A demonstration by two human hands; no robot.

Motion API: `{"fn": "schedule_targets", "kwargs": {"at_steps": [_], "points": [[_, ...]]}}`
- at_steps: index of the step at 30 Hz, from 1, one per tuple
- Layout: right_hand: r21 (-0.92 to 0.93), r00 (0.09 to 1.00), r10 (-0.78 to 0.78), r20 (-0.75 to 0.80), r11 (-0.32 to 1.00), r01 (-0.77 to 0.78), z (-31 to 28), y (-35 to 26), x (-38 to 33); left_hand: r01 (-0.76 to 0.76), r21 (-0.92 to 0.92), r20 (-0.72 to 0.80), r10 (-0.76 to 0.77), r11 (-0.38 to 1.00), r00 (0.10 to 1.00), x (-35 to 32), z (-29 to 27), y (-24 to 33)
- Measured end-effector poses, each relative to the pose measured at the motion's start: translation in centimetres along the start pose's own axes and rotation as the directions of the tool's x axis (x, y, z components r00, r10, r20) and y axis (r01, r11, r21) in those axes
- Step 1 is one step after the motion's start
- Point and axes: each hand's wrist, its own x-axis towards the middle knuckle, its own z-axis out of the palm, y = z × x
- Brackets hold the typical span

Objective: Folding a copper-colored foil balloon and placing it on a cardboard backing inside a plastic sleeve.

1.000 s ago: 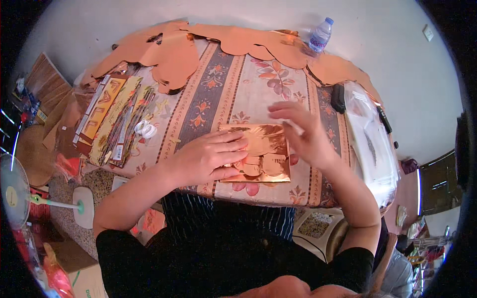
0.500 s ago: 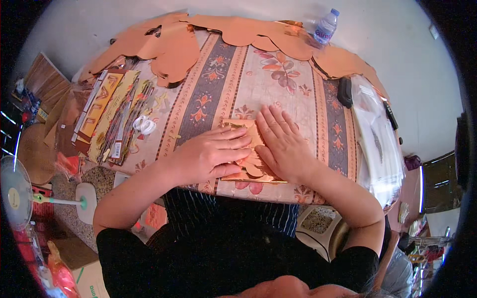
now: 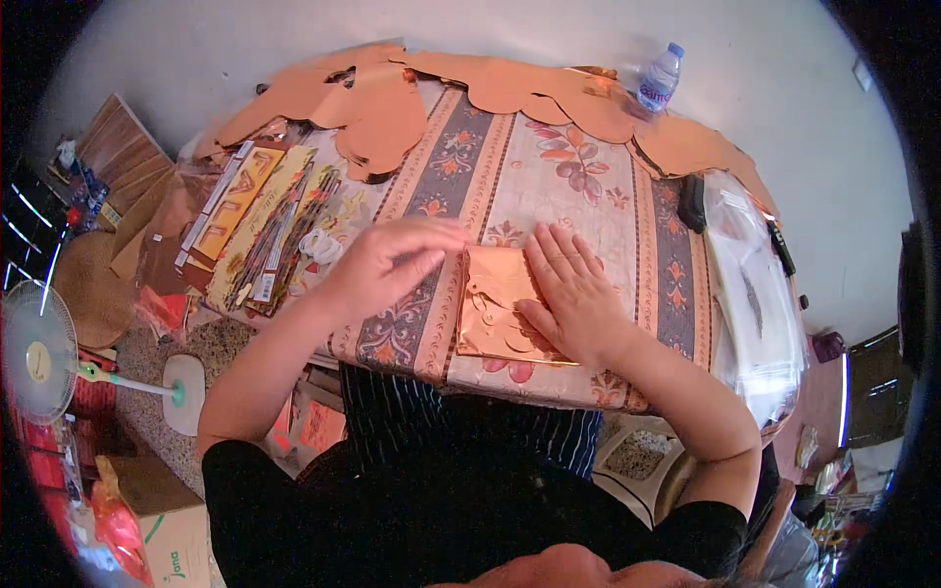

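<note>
A shiny copper-coloured folded foil sheet (image 3: 490, 328) lies on the patterned tablecloth in front of me, with a curled or cut shape on its surface. My right hand (image 3: 578, 294) rests flat over its right part, fingers stretched out and thumb apart, hiding that side. Raised beside the sheet's upper left corner is my left hand (image 3: 387, 269). Its fingers point to the right, with a gap between them and the thumb, and nothing shows in it. The fingertips are close to the corner; whether they touch it I cannot tell.
Printed cardboard strips (image 3: 240, 220) lie in a pile at the left, with white rings (image 3: 321, 247) beside them. Orange scalloped sheets (image 3: 500, 83) line the far edge, near a water bottle (image 3: 660, 78). Clear plastic bags (image 3: 740, 284) and a black object (image 3: 692, 203) are at the right.
My left hand has lifted off the foil sheet and moved left, uncovering its left part. The right hand stays flat on it. The whole view has shifted slightly.
</note>
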Motion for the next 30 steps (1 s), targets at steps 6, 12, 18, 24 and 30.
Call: {"fn": "schedule_targets", "kwargs": {"at_steps": [6, 12, 18, 24, 30], "points": [[0.013, 1.000, 0.004, -0.016, 1.000, -0.004, 0.4, 0.2, -0.1, -0.074, 0.272, -0.055, 0.092, 0.959, 0.994, 1.0, 1.6, 0.1], [0.029, 0.999, 0.016, -0.031, 0.999, -0.015, 0.3, 0.3, -0.2, -0.250, 0.384, 0.315, 0.129, 0.889, 0.940, 2.0, 3.5, 2.2], [0.284, 0.999, -0.015, -0.048, 0.958, 0.028, 0.2, 1.1, -0.1, -0.224, 0.437, 0.340, 0.071, 0.871, 0.938, 1.3, 3.8, 2.0], [0.917, 0.964, 0.267, -0.002, 0.385, -0.104, -4.3, 6.6, -0.1, -0.226, 0.433, 0.330, 0.080, 0.873, 0.941, 1.2, 4.0, 2.1], [0.672, 0.937, 0.333, -0.109, 0.719, -0.177, -3.6, 7.0, -2.0, -0.180, 0.417, 0.355, 0.023, 0.891, 0.934, 0.9, 3.7, 1.9]]}}
